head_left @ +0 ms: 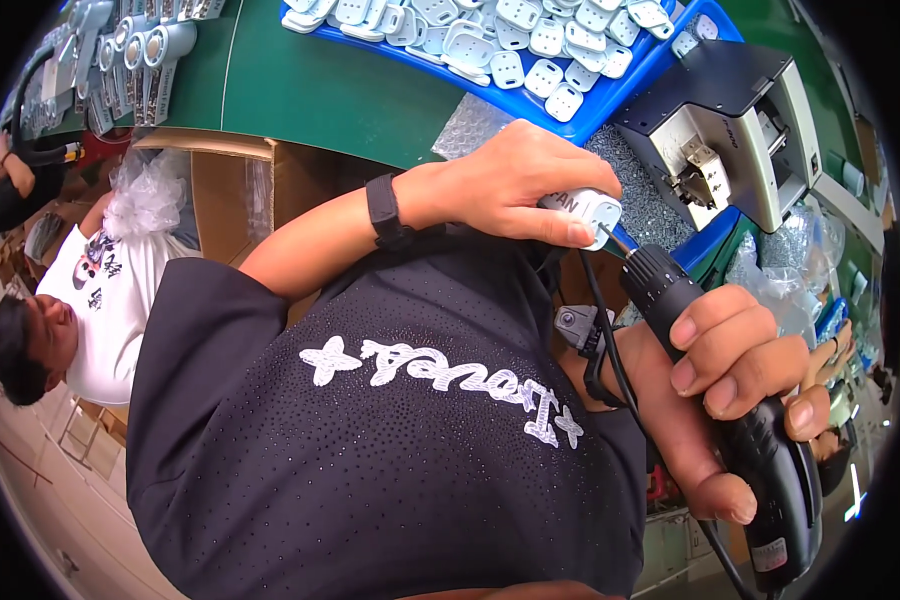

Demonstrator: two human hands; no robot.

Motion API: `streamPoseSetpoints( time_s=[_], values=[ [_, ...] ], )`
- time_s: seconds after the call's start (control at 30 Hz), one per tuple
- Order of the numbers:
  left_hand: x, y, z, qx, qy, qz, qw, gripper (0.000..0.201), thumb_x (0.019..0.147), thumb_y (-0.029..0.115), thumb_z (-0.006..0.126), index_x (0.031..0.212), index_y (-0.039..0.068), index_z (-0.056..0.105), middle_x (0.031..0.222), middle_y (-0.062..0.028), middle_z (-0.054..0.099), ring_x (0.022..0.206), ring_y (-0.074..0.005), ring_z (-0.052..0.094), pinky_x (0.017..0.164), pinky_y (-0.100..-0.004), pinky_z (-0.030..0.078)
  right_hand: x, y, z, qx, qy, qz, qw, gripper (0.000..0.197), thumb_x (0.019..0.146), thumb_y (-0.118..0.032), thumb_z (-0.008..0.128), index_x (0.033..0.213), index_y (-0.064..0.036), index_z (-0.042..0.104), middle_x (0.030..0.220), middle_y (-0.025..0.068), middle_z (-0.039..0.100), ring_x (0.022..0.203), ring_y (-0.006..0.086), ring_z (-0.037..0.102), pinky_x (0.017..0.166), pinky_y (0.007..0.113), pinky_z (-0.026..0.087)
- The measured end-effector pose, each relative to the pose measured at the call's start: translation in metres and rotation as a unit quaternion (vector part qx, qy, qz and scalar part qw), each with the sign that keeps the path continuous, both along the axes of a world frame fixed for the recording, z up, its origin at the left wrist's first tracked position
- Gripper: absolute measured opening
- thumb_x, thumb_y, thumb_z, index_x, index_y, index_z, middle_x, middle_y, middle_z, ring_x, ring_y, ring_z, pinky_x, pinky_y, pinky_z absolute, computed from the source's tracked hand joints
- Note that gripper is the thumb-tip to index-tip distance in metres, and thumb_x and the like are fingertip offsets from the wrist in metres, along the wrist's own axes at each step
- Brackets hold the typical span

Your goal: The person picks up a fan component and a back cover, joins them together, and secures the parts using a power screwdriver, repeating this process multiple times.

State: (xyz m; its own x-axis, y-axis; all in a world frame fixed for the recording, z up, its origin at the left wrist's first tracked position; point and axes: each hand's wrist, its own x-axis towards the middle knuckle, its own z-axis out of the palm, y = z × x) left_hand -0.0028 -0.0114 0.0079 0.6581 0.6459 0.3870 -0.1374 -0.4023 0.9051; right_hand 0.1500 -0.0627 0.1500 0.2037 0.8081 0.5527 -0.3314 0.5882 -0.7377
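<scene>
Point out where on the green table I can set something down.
Bare: the green tabletop between the pale parts at far left and the blue bin of white plates, beyond the cardboard box. Crowded: right of there, with the bin, metal bits and boxy machine.

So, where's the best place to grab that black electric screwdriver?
I'd grip the screwdriver's thick body, behind the ribbed collar, coming from its rear end. That long, rounded shape suits a wrapped grip, as the right hand shows; the slim bit points toward the white piece, so that end is probably best left free.
</scene>
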Motion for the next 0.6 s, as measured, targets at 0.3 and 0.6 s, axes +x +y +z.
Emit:
streamPoseSetpoints(
  time_s=[0.3,0.6],
  values=[
    [0.006,0.0,-0.004,0.012,-0.016,0.007,1.0,0.057,0.089,0.055,0.058,0.105,0.001,0.063,0.086,-0.0133,0.066,0.077,-0.0323,0.066,0.064,-0.0382,0.05,0.057,0.035,-0.021,-0.015,-0.007,-0.149,0.989,0.052,0.085,-0.058,0.063,0.097,-0.0077,0.058,0.076,0.0064,0.056,0.056,0.0161,0.05,0.057,0.033,0.043],
    [0.006,0.0,-0.01,0.02,0.003,0.017,1.0,0.059,0.09,0.057,0.055,0.105,0.001,0.063,0.087,-0.0137,0.066,0.077,-0.0327,0.066,0.064,-0.0382,0.051,0.074,0.038,-0.022,-0.031,-0.121,-0.172,0.977,0.05,0.089,-0.054,0.059,0.098,-0.0047,0.055,0.067,0.0129,0.056,0.053,0.0224,0.053,0.056,0.042,0.048]
  ],
)
